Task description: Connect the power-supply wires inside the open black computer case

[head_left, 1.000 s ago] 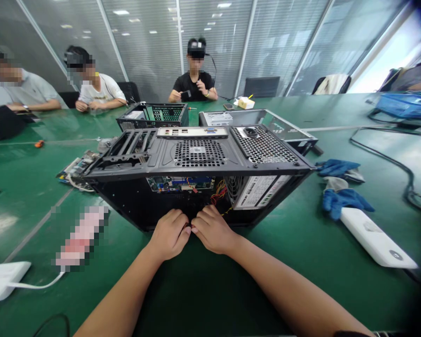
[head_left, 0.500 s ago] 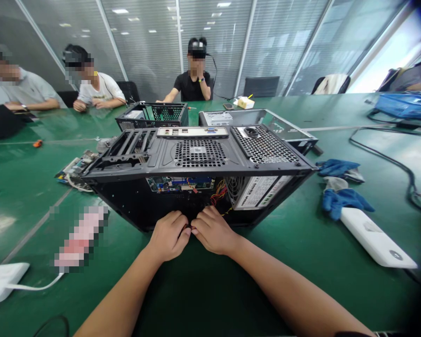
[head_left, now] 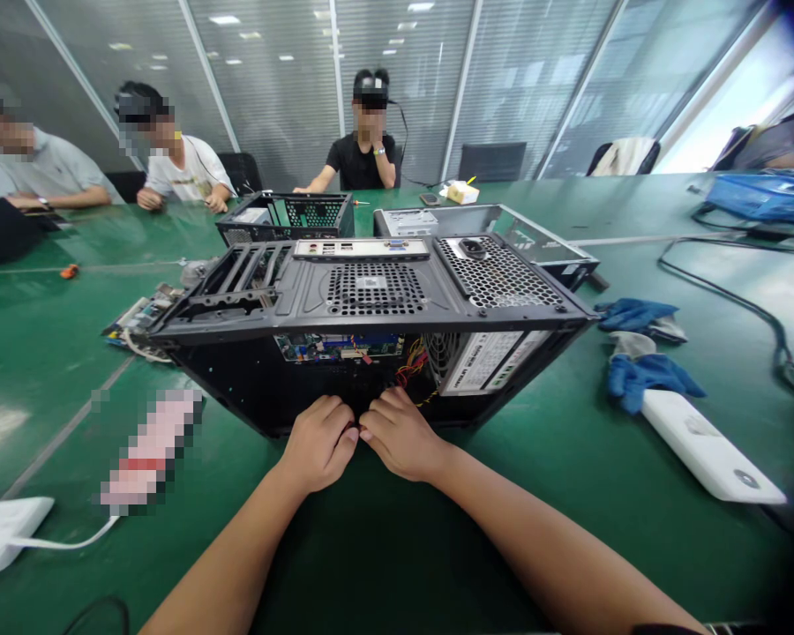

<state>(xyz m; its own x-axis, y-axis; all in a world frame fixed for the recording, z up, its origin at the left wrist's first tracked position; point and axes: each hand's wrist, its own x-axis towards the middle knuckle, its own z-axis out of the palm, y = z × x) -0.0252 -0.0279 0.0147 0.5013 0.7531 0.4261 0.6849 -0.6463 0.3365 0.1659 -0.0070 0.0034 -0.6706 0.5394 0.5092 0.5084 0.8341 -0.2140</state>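
Note:
A black computer case stands on the green table with its rear panel facing up and its open side towards me. Inside it show a motherboard, a fan, red and yellow wires and a power supply with a white label. My left hand and my right hand are side by side at the case's lower near edge, thumbs almost touching. Both have curled, closed fingers. What is between the fingertips is hidden by the hands.
Blue-and-grey gloves and a white power bank lie on the right, near black cables. At left are a circuit board and a pixelated pink object on a white cable. Two more case frames stand behind; several people sit beyond.
My hands and the computer case stay almost still. A co-worker in white at the far left has moved one hand outward, apart from the other.

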